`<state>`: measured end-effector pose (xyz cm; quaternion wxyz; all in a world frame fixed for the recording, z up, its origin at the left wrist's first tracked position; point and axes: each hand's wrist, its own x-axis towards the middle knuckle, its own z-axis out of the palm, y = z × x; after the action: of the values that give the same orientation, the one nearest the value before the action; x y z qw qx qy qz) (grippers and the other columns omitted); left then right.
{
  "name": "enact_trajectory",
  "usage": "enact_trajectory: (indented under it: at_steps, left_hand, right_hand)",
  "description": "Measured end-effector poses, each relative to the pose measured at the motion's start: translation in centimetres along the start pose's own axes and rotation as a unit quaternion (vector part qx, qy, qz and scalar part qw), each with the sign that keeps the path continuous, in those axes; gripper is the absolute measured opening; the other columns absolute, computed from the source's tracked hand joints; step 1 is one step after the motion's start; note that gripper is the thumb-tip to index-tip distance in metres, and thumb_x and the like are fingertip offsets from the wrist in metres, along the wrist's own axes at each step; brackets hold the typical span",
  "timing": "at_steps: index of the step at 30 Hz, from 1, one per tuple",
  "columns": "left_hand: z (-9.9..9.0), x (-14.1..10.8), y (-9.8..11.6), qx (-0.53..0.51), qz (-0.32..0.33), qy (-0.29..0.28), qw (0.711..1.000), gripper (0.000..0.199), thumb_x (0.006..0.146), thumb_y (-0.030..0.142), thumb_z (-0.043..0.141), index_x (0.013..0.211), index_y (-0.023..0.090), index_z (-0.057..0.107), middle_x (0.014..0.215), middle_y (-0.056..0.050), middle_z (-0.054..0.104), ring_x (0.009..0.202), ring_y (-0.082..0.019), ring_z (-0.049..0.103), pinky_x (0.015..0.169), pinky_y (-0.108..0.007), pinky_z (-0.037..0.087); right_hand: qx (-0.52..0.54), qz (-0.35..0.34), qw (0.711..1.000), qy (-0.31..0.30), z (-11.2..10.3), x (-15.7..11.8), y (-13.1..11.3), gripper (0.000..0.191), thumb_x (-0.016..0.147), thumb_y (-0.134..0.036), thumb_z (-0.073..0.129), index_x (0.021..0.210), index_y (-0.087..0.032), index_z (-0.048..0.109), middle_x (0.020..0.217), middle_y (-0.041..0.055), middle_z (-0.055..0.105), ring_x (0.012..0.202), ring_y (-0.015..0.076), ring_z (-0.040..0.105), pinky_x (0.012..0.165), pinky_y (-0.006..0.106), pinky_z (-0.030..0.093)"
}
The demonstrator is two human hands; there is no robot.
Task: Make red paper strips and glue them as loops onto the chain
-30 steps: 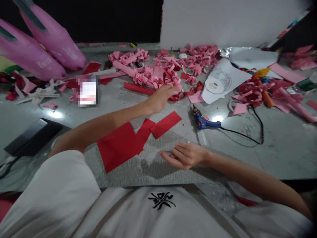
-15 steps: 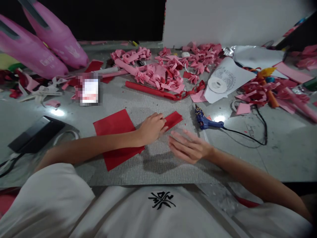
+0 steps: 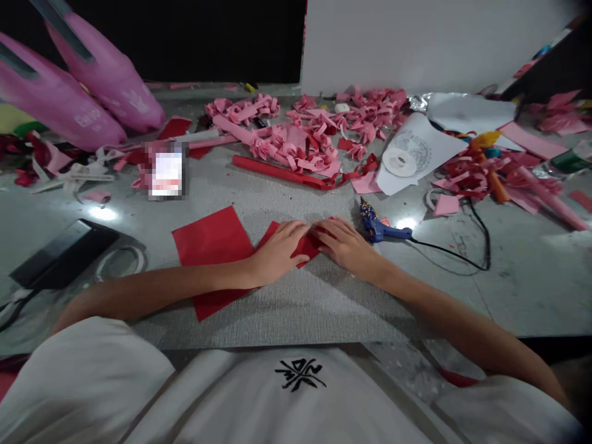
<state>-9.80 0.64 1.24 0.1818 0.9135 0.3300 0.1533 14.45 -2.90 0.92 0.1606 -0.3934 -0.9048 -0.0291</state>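
A small piece of folded red paper [image 3: 305, 245] lies on the table in front of me, its ends partly under my hands. My left hand [image 3: 282, 250] is on its left part, fingers along the top edge and thumb at the lower edge. On the right end, my right hand [image 3: 345, 246] has its fingers bent over the paper, and the fingertips of both hands are close together. A larger red paper sheet [image 3: 213, 237] lies flat to the left, partly beneath my left forearm.
A blue glue gun [image 3: 386, 232] with a black cord lies right of my hands. Behind are a rolled red paper strip [image 3: 277, 172], heaped pink paper curls [image 3: 300, 139] and a white tape roll [image 3: 399, 161]. A black device [image 3: 62, 253] and pink bottles [image 3: 115, 86] stand left.
My right hand has moved left and up from beside the paper onto its right end. The small red paper now shows a wider face, and my left hand has shifted slightly.
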Motion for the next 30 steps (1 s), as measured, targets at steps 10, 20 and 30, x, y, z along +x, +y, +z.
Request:
enact_trajectory:
  at_steps: [10, 20, 30]
  left_hand:
    - [0.2, -2.9, 0.3, 0.272, 0.141, -0.071, 0.949, 0.05, 0.096, 0.002, 0.044, 0.145, 0.0, 0.055, 0.156, -0.022, 0.052, 0.147, -0.03, 0.051, 0.123, -0.041, 0.041]
    - [-0.2, -4.1, 0.8, 0.322, 0.07, -0.032, 0.944, 0.035, 0.105, 0.015, 0.047, 0.129, -0.003, 0.066, 0.132, -0.029, 0.068, 0.129, -0.033, 0.064, 0.11, -0.042, 0.051]
    - [-1.5, -3.4, 1.2, 0.363, 0.111, 0.008, 0.925, 0.033, 0.106, 0.024, 0.053, 0.122, 0.002, 0.069, 0.103, -0.019, 0.072, 0.098, -0.031, 0.068, 0.085, -0.042, 0.054]
  right_hand:
    - [-0.114, 0.025, 0.991, -0.065, -1.2, -0.3, -0.8, 0.034, 0.107, -0.024, 0.049, 0.132, -0.01, 0.066, 0.113, 0.0148, 0.069, 0.102, 0.0269, 0.063, 0.089, 0.041, 0.048]
    - [-0.198, 0.073, 0.974, -0.086, -1.9, -0.5, -1.3, 0.028, 0.102, -0.021, 0.054, 0.108, -0.005, 0.075, 0.102, 0.0164, 0.069, 0.093, 0.0281, 0.061, 0.083, 0.041, 0.042]
    - [-0.163, 0.143, 0.976, -0.004, -1.7, -0.9, -0.8, 0.033, 0.103, -0.035, 0.057, 0.096, -0.009, 0.076, 0.096, 0.0155, 0.071, 0.089, 0.0256, 0.064, 0.082, 0.038, 0.047]
